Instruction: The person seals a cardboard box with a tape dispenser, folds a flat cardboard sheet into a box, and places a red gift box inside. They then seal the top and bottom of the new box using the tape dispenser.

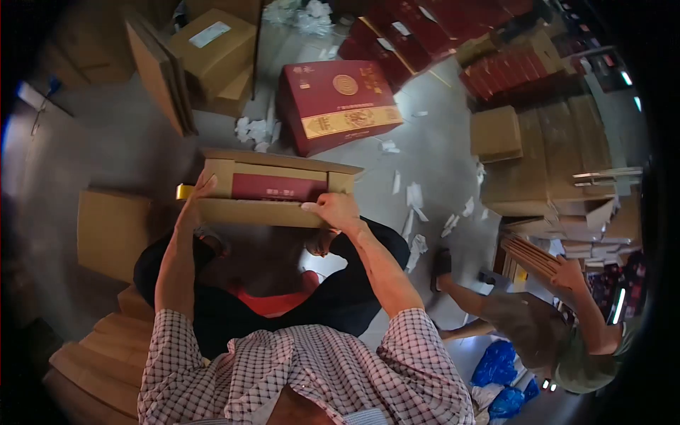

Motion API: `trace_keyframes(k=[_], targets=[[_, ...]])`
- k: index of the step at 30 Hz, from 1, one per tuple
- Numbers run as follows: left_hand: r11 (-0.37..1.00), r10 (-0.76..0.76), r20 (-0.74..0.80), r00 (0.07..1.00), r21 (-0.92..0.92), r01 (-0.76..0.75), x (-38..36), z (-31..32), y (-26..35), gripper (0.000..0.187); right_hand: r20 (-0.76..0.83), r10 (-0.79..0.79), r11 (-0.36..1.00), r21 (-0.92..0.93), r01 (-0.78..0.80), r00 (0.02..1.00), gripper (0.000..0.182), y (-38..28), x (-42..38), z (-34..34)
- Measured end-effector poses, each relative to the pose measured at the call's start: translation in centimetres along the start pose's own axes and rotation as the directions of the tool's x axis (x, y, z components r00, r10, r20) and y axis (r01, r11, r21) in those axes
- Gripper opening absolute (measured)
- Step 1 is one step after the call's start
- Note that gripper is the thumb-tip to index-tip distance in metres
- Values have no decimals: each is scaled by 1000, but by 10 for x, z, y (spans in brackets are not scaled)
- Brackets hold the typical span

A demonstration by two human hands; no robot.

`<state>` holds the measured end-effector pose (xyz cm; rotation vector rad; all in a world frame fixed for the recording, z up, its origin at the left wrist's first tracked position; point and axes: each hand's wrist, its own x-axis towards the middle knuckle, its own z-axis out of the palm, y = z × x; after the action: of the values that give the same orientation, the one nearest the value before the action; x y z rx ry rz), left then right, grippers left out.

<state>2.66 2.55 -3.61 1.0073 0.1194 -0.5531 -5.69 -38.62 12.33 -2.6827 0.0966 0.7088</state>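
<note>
A brown cardboard carton [255, 211] rests on my knees with its top flaps partly folded, and a dark red box [279, 187] shows through the gap. My left hand [199, 193] presses the carton's left end, next to a yellow tape roll [184, 191]. Over the near flap at the right lies my right hand [334, 210], fingers pressing down on the cardboard. Both arms wear checked short sleeves.
A large red gift box [336, 103] lies on the floor ahead, with more red boxes [418, 32] behind it. Brown cartons [212, 49] stand at the left and flat cardboard stacks [552, 156] at the right. Another person [559, 326] crouches at the lower right. Paper scraps litter the floor.
</note>
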Motion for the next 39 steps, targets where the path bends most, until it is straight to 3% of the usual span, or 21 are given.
trace_keyframes(k=[1,3,4,6,7,9,10,13,15,16,17,20,23,25,26,28,31,32,35,37,39], targets=[[999,10,-57,998,49,-7,-2,-6,-5,67,-177,-49,996,61,60,983,72,5,11,17],[998,1,-143,990,62,8,-15,18,13,69,-543,-180,981,-157,112,820,80,15,27,47],[999,-42,-163,986,20,46,-33,46,35,69,-520,-147,984,-167,68,842,86,15,29,53],[948,-311,-257,915,-147,281,-21,15,19,72,-545,-135,980,-196,31,828,96,19,31,63],[984,-72,-79,994,-168,57,-25,27,19,71,-549,-145,977,-211,32,823,95,21,34,66],[968,198,-73,977,172,-183,-48,55,26,65,-573,-184,971,-230,59,799,91,25,37,71],[971,151,-232,961,218,-100,-57,65,19,61,-569,-191,971,-228,70,800,90,27,35,77],[968,180,-216,960,211,-134,-53,63,11,62,-588,-213,969,-229,92,780,81,26,37,69],[948,229,-264,937,278,-153,-51,64,10,61,-729,-228,965,-84,247,645,70,35,39,67],[939,238,-287,928,311,-144,-50,60,3,61,-771,-65,975,86,205,634,58,43,39,66],[930,288,-298,910,312,-192,-42,49,-14,60,-736,259,903,415,115,626,56,57,37,60],[899,325,-281,903,388,-203,-43,46,-16,60,-500,724,550,834,40,474,79,84,41,72],[922,298,-299,907,336,-192,-52,60,-5,59,-184,788,493,759,-424,587,101,73,46,66],[940,252,-294,922,302,-161,-65,55,-12,58,-84,698,416,856,-308,711,106,70,38,62],[943,263,-280,923,275,-185,-59,60,-10,57,-97,753,441,808,-390,651,107,61,36,54],[923,326,-319,890,311,-226,-41,46,-22,55,-150,764,452,819,-354,628,106,98,61,70],[895,348,-370,861,405,-188,-42,49,-20,54,70,832,60,975,-214,551,98,156,99,29],[908,337,-351,873,366,-204,-47,48,-17,53,-107,712,335,920,-202,694,88,163,97,11],[913,322,-318,892,354,-204,-44,54,-17,53,-66,309,698,693,-179,949,93,108,119,-61],[911,309,-350,884,375,-170,-47,56,-13,52,133,75,871,473,-129,988,102,35,141,-80],[919,347,-312,885,302,-254,-46,63,-13,51,375,-40,938,333,-94,926,108,-34,177,-68]])
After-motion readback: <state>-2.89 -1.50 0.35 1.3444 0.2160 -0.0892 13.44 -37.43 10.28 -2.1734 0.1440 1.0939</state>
